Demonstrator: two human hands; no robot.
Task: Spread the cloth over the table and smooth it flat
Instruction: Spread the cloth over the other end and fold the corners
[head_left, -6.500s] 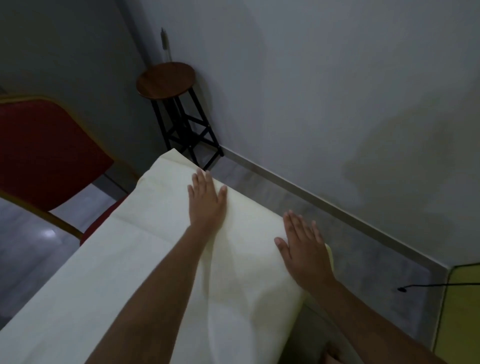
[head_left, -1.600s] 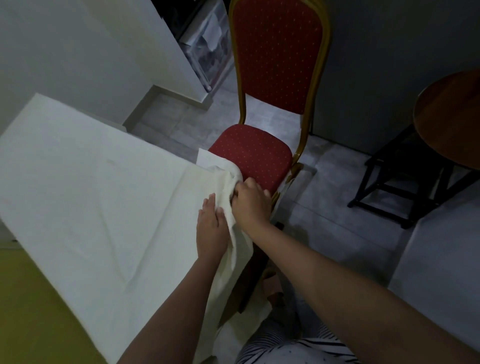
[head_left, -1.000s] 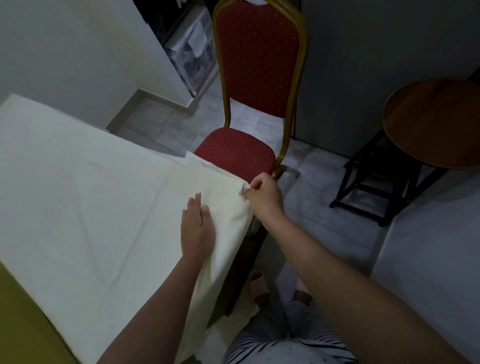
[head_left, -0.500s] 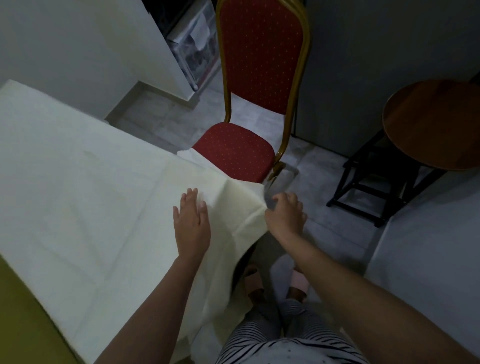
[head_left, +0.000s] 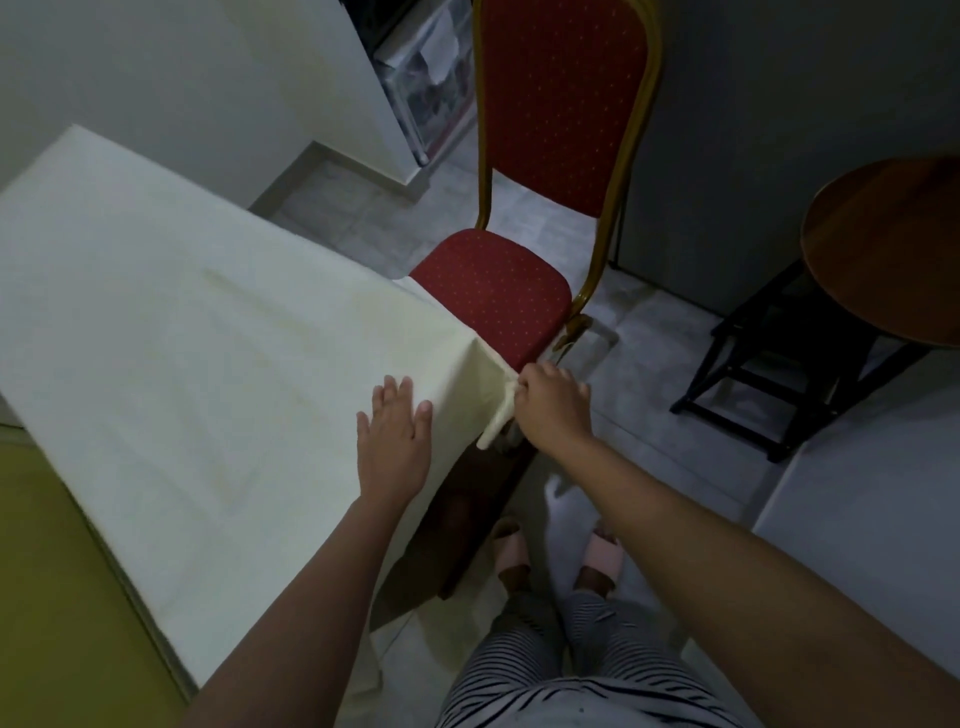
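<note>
Right hand (head_left: 553, 410), open a moment ago, now pinches one corner of the cream cloth (head_left: 208, 364) into a bunch. Left hand (head_left: 396, 441) stays flat, fingers straight, on its smooth surface.

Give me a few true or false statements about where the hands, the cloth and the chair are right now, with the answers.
1. The left hand lies flat on the cloth. True.
2. The right hand hangs open, away from the cloth. False: it pinches the cloth's hanging corner.
3. The red chair has its seat just beyond that corner. True.
4. The cloth lies bunched in a heap on the chair seat. False: it lies spread out, mostly flat, with faint creases.
5. A round wooden stool stands to the right of the chair. True.
</note>
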